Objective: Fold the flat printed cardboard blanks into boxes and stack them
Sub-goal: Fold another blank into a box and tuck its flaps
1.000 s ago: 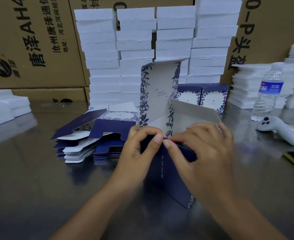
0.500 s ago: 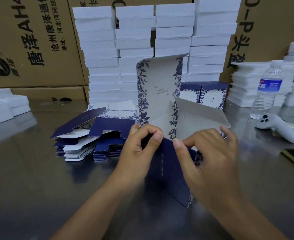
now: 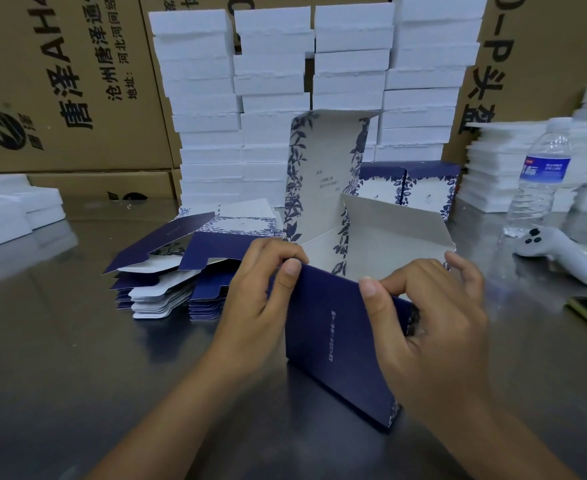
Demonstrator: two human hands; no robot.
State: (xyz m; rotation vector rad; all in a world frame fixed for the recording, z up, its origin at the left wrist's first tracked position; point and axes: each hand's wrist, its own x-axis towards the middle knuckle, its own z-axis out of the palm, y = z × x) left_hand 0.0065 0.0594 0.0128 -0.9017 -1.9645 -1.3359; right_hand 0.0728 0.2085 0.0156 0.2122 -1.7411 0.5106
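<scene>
A half-folded blue box [image 3: 340,344] stands on the desk [image 3: 60,358]. The left hand [image 3: 261,306] and right hand [image 3: 430,323] both pinch its near wall's top edge. The card looks light, stiff, easily creased.

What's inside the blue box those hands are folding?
Inside the box only pale walls and a leafy blue print show. Its dark front wall, pinched by the left hand and right hand, covers the bottom, so anything lying there is hidden.
</scene>
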